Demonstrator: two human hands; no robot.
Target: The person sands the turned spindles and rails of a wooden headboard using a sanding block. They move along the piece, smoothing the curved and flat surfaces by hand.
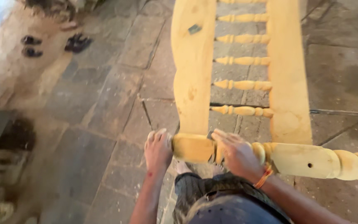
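Far left, dark sandals (52, 45) lie on the stone floor (104, 124). The left hand (158, 150) grasps the near end of the pale turned wooden frame (193, 74), which bears a small dark sticker (194, 29). The right hand (237, 154) clasps its near rail.

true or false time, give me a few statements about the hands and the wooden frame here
1. The left hand grips the end of the turned post. True.
2. The right hand hangs clear of the wood. False: it lies on the post.
3. Turned spindles join the two flat rails. True.
4. The frame is painted blue. False: it is bare pale wood.
5. The floor is grass. False: it is stone slabs.
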